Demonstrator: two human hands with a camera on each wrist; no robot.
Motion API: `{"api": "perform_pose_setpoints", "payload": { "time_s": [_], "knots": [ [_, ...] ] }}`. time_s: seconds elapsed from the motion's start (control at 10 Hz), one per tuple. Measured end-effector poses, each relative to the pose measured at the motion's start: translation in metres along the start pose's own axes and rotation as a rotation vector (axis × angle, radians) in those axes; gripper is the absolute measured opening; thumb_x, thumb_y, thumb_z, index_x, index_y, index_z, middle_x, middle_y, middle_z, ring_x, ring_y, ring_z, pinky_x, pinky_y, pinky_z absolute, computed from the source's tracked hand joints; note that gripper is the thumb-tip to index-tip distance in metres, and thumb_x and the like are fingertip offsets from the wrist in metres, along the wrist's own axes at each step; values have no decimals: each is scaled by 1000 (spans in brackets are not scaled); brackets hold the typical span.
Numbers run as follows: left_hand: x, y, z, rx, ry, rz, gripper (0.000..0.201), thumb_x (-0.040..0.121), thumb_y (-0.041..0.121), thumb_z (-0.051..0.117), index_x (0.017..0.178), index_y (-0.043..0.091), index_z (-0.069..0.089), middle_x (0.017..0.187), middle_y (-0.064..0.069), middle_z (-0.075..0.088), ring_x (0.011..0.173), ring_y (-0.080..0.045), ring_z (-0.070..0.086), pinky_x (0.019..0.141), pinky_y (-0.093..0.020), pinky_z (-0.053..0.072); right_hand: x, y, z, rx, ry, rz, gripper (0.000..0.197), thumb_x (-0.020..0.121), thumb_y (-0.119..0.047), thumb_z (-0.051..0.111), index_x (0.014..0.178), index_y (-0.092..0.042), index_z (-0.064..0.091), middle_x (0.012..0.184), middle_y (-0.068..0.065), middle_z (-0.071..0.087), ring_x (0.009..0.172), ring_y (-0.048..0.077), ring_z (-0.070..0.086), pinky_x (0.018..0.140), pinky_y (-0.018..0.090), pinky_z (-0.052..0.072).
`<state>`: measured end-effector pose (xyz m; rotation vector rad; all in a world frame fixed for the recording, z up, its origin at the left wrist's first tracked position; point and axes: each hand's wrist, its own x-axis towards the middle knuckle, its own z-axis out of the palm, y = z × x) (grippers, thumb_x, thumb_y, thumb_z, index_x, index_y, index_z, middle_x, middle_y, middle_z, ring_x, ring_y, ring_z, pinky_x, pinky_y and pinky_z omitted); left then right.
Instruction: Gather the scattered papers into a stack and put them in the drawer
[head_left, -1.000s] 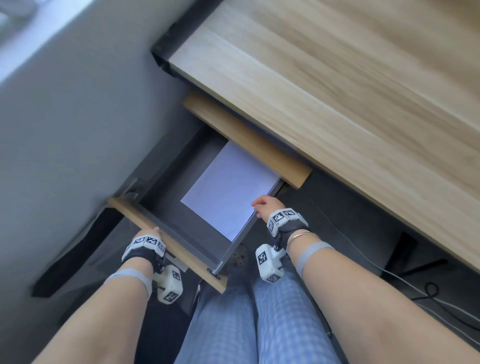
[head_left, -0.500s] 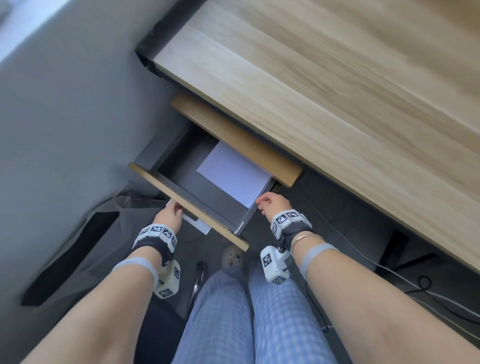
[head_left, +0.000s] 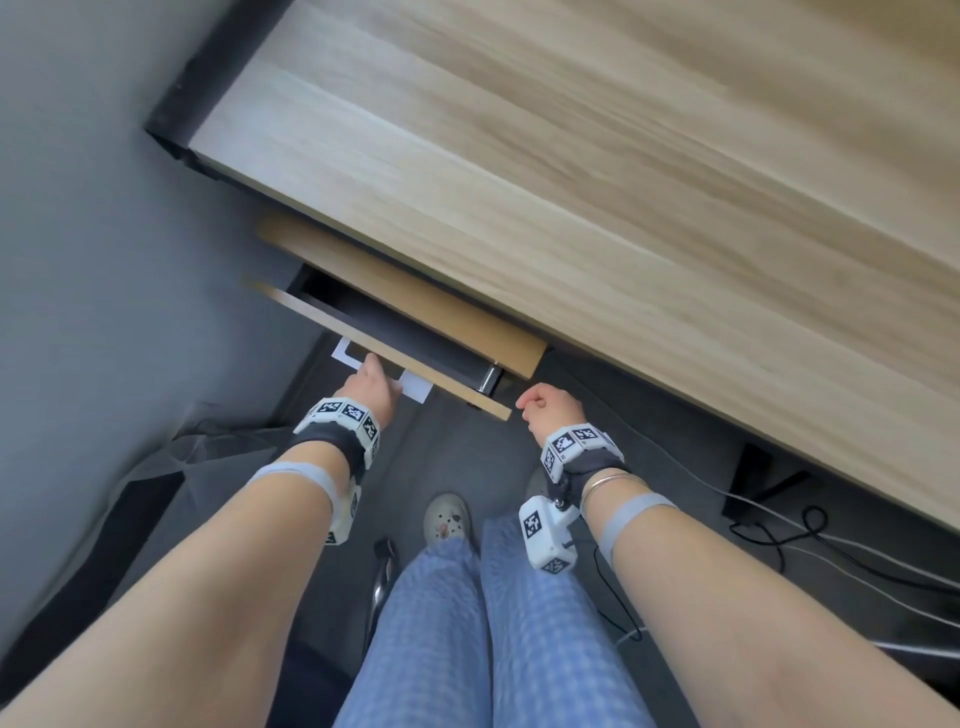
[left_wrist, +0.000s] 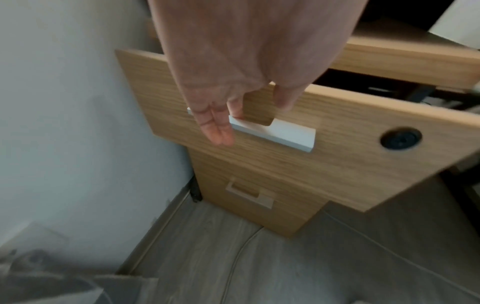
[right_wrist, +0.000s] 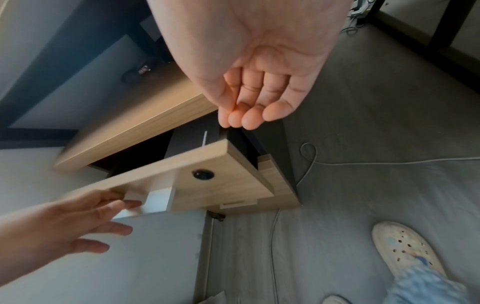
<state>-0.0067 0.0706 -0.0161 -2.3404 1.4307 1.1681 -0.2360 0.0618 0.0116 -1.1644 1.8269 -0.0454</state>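
Note:
The wooden drawer (head_left: 447, 387) under the desk is almost closed, with only a narrow dark gap showing behind its front. The papers inside are out of sight. My left hand (head_left: 371, 384) lies with straight fingers (left_wrist: 218, 127) against the drawer front, over its white handle (left_wrist: 285, 133). My right hand (head_left: 545, 410) hangs by the drawer's right corner. Its fingers (right_wrist: 254, 107) are loosely curled and hold nothing. The right wrist view shows the drawer front (right_wrist: 228, 174) and the left hand (right_wrist: 78, 222) at the handle.
The wooden desk top (head_left: 623, 182) overhangs the drawer. A second drawer (left_wrist: 259, 205) sits below it. The grey wall (head_left: 104, 208) is close on the left. Cables (head_left: 810, 525) trail over the floor at right. A pale shoe (head_left: 447, 519) and blue trouser legs are below.
The drawer has slid in from wide open to nearly closed, hiding the papers. My left hand followed the front inward; my right hand came off the drawer's side.

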Motion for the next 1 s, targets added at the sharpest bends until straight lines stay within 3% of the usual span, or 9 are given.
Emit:
{"api": "perform_pose_setpoints", "payload": {
  "time_s": [0.2, 0.3, 0.5, 0.7, 0.8, 1.0],
  "knots": [
    [14, 22, -2, 247, -39, 194, 49, 91, 12, 36, 138, 12, 22, 143, -12, 39, 122, -35, 44, 94, -44, 42, 6, 6, 0, -4, -21, 31, 40, 85, -6, 34, 59, -31, 51, 80, -3, 62, 75, 23, 59, 77, 31, 53],
    [20, 33, -2, 269, -51, 247, 60, 93, 9, 36, 148, 12, 11, 155, -7, 17, 134, -33, 35, 102, -45, 39, 8, 5, -2, 29, -37, 38, 40, 83, -4, 36, 59, -32, 52, 79, -4, 62, 71, 22, 57, 75, 30, 52],
    [30, 39, 1, 298, -41, 256, 56, 93, 8, 35, 145, 9, 14, 155, -8, 13, 120, -34, 51, 83, -40, 44, 15, 3, -6, 64, -59, 79, 39, 83, -6, 37, 58, -31, 52, 70, -8, 59, 70, 21, 56, 66, 23, 43],
    [31, 38, 3, 291, -33, 272, 58, 94, 11, 36, 147, 9, 12, 157, -7, 10, 111, -35, 56, 81, -41, 48, 15, 2, -4, 82, -58, 72, 40, 84, -5, 35, 58, -32, 51, 79, -2, 61, 72, 21, 57, 70, 25, 45],
    [29, 39, -1, 310, -63, 268, 59, 95, 11, 34, 148, 12, 10, 158, -5, 6, 114, -34, 56, 85, -41, 49, 11, -2, -4, 77, -67, 71, 40, 83, -5, 35, 58, -31, 52, 78, -3, 61, 73, 21, 57, 70, 25, 45],
    [9, 54, -14, 295, -82, 224, 56, 93, 6, 34, 147, 13, 20, 155, -4, 17, 115, -33, 56, 88, -42, 48, -3, -15, -18, 73, -127, 27, 34, 86, -3, 38, 70, -26, 57, 80, -2, 61, 74, 18, 56, 53, 17, 38]
  ]
}}
